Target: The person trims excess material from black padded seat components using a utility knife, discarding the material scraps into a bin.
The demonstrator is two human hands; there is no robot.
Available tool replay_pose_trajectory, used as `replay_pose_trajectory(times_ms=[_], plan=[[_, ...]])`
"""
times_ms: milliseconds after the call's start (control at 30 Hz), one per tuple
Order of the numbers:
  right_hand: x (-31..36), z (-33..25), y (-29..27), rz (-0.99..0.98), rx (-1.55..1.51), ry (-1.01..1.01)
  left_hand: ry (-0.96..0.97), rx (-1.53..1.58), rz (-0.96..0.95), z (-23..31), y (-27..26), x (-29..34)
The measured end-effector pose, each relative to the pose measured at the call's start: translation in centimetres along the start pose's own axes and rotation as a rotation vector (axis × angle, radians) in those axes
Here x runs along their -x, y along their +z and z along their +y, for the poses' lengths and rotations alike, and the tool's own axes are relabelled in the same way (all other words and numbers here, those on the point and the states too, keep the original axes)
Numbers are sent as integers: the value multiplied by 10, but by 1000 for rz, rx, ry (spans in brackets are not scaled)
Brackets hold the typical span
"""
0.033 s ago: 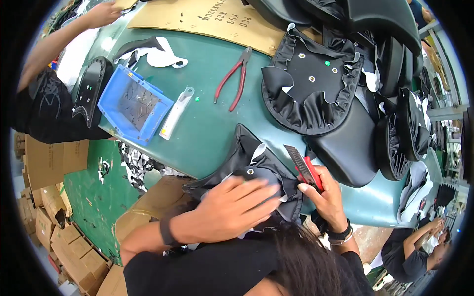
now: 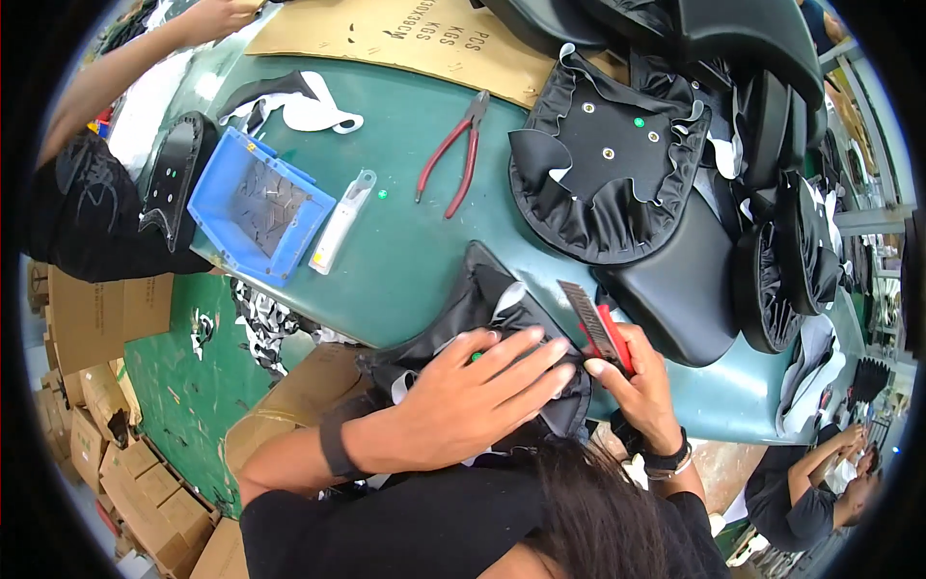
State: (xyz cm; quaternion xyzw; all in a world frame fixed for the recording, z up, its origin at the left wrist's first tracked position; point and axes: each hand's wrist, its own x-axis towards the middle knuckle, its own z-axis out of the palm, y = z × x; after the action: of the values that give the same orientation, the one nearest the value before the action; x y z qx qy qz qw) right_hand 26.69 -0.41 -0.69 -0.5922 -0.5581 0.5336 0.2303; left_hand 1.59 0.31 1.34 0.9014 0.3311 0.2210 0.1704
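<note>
Pad under left hand, which lies spread open, shifted slightly rightward; green dot on pad now exposed. Apparently pressing or smoothing, not cutting: right hand grips cutter, blade out, just right of pad.

1. From my end, the green tabletop looks smooth and glossy.
2. The black cover seems leather-like to me, softly shiny and wrinkled.
3. The knife pairs grey metal with red plastic.
4. The pliers show dull metal and red plastic.
5. I read the blue bin as plastic, the brown sheet as matt cardboard.
</note>
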Motion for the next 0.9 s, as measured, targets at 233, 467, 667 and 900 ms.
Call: replay_pose_trajectory(times_ms=[233,467,667,900], plan=[[9,-16,-26,17,523,-408,-71,-105,-55,-2,44,9],[6,-31,-16,-95,707,-342,-72,-30,30,-5,47,10],[36,-21,-10,-173,781,-236,-99,-57,-17,-6,41,7],[66,-18,-19,-65,805,-207,-86,-33,-294,-12,-2,-14]])
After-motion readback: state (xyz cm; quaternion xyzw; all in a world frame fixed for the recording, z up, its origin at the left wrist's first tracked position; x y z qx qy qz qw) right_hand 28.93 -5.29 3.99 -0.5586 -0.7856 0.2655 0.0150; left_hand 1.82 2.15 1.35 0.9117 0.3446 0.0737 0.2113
